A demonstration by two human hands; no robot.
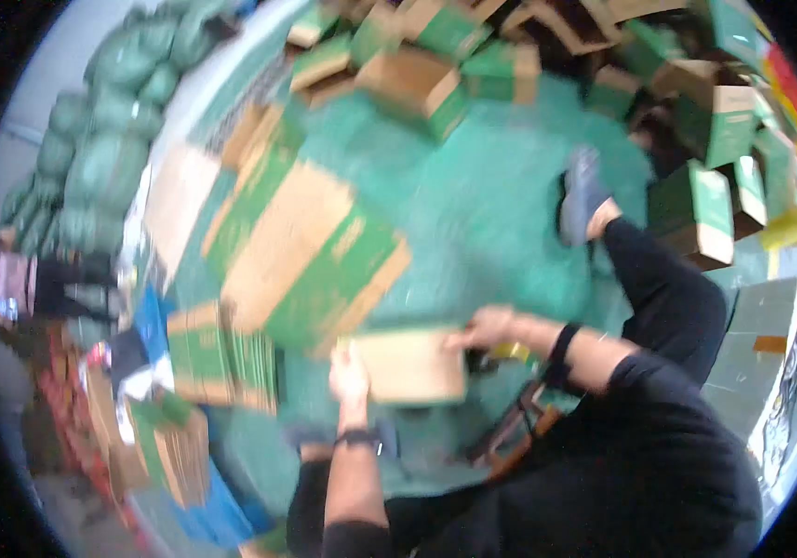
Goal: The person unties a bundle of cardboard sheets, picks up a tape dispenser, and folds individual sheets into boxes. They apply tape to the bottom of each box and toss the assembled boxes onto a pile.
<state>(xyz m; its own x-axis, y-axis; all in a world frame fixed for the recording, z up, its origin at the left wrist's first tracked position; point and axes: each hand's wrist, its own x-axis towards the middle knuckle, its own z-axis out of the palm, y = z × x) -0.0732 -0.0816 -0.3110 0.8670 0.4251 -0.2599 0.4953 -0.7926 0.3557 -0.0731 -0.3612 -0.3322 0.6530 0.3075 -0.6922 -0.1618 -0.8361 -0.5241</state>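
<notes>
Carton [412, 367] between left hand [349, 377], gripping one end, and right hand [491, 328], gripping opposite corner.

Bare green floor [482, 200] in middle of frame: open passage. Open boxes [412, 84] crowd top edge, upper right. Flattened cardboard [301, 246] covers left of centre, cardboard stack [221, 358] below; bent leg [663, 279] bars right.

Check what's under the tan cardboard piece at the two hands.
Green floor shows around the cardboard piece. The left hand grips its left end; the right hand is at its upper-right corner. Directly underneath is covered, so can't tell.
</notes>
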